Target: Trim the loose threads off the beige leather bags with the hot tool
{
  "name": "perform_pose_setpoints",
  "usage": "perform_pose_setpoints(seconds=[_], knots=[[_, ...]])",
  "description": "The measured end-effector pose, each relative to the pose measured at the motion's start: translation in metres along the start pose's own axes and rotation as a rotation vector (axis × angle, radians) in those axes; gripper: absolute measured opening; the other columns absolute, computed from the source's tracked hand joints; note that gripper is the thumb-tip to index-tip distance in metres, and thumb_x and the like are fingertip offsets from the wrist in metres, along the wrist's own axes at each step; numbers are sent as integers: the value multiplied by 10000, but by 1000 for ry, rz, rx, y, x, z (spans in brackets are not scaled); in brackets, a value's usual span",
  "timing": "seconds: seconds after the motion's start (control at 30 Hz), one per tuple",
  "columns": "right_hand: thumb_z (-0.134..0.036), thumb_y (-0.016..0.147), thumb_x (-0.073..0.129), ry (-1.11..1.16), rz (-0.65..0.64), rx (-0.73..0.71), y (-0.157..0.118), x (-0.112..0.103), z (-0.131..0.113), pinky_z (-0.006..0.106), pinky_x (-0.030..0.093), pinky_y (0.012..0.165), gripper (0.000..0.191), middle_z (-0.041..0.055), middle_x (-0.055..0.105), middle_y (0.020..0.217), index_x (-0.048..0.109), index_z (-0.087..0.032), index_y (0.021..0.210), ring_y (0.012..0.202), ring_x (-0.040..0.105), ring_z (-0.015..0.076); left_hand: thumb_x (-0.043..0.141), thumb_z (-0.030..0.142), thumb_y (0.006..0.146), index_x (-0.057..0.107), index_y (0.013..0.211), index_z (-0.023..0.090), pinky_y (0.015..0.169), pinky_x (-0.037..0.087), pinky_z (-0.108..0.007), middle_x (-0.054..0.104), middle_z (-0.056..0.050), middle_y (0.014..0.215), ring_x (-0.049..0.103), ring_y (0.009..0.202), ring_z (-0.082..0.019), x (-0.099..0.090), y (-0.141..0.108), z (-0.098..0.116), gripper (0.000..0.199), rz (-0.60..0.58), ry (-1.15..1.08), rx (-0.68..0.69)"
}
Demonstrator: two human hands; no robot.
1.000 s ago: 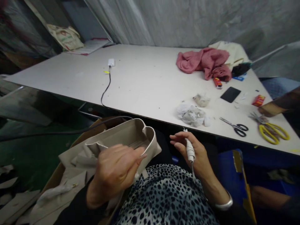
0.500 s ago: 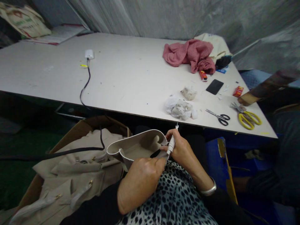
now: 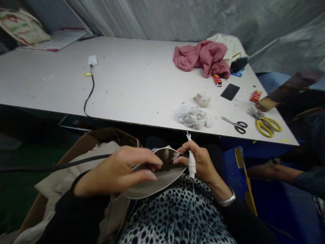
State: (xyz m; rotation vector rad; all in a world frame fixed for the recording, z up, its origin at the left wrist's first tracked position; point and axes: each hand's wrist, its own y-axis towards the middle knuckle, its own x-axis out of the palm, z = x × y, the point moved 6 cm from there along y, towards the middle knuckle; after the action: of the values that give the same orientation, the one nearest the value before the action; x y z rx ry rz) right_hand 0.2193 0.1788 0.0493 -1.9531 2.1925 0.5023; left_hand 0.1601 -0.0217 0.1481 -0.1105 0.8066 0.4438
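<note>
A beige bag piece (image 3: pixel 154 184) with a pale rim lies open over my lap. My right hand (image 3: pixel 199 161) pinches the right end of its rim and also holds a white-wrapped tool (image 3: pixel 192 164) with a thin metal tip pointing away from me. Over the left part of the opening hovers my left hand (image 3: pixel 127 169), blurred, its thumb and fingers apart with nothing seen between them. A thin thread hangs below the tool's wrapped handle.
On the table (image 3: pixel 132 84) are black scissors (image 3: pixel 238 127), yellow-handled scissors (image 3: pixel 267 125), plastic bundles (image 3: pixel 193 117) and a pink cloth (image 3: pixel 203 57). A box of beige pieces (image 3: pixel 61 186) stands left, blue bins (image 3: pixel 233 169) right, where another person's arm (image 3: pixel 274 172) reaches in.
My left hand has let go near the tool and moved left and up. The bag piece has turned and its opening faces up more. The other person's arm now shows further up.
</note>
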Motion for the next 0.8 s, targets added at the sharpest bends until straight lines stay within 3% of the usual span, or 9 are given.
perform_pose_setpoints(seconds=[0.07, 0.13, 0.27, 0.37, 0.5, 0.6, 0.7, 0.8], knots=[[-496, 796, 856, 78, -8, 28, 0, 1, -2, 251, 507, 605, 353, 2, 741, 804, 622, -234, 828, 660, 654, 161, 670, 366, 948, 758, 1137, 243, 867, 592, -311, 774, -70, 1102, 740, 992, -204, -21, 14, -17, 242, 154, -61, -29], [-484, 800, 854, 129, 3, 42, 1, 3, -5, 259, 527, 627, 357, 12, 756, 823, 605, -229, 801, 696, 683, 172, 700, 424, 923, 752, 1196, 233, 972, 567, -366, 739, -104, 1245, 702, 1145, -242, -21, 33, -34, 337, 135, -133, -25], [-410, 808, 862, 240, 23, 60, 2, 2, -7, 264, 561, 696, 335, 10, 766, 867, 584, -222, 807, 752, 702, 168, 813, 407, 819, 719, 1302, 258, 1067, 519, -415, 731, -83, 1316, 673, 1237, -299, 17, 64, -58, 515, -285, -429, -21], [-360, 829, 849, 258, 55, 62, 5, -1, -4, 256, 559, 720, 301, -3, 754, 883, 580, -226, 851, 771, 696, 154, 842, 312, 770, 716, 1318, 251, 1070, 506, -417, 745, -66, 1301, 681, 1216, -320, 33, 74, -66, 566, -401, -540, -78], [-338, 873, 807, 99, 195, 37, 8, -10, 1, 227, 491, 612, 228, -23, 707, 804, 610, -228, 896, 651, 618, 119, 767, 264, 819, 762, 1220, 215, 1003, 515, -351, 780, -51, 1203, 712, 1110, -269, 46, 87, -70, 405, -285, -464, -152], [-355, 888, 790, 63, 271, 46, 10, -13, 8, 227, 467, 572, 225, -27, 689, 770, 606, -226, 892, 612, 590, 115, 779, 285, 799, 786, 1115, 168, 929, 529, -330, 800, -60, 1087, 721, 1023, -254, 62, 94, -75, 338, -201, -549, -255], [-372, 919, 754, 64, 284, 60, 14, -14, 16, 232, 497, 606, 208, -15, 712, 824, 600, -232, 929, 653, 623, 125, 762, 292, 801, 802, 1029, 157, 873, 527, -321, 804, -63, 992, 718, 939, -234, 73, 100, -83, 268, -88, -641, -352], [-388, 1006, 631, 106, 256, 55, 18, -17, 24, 253, 550, 712, 163, 6, 742, 933, 602, -250, 1089, 782, 693, 150, 763, 314, 780, 801, 965, 153, 751, 512, -298, 780, -55, 857, 688, 776, -196, 77, 102, -92, 247, 3, -704, -470]])
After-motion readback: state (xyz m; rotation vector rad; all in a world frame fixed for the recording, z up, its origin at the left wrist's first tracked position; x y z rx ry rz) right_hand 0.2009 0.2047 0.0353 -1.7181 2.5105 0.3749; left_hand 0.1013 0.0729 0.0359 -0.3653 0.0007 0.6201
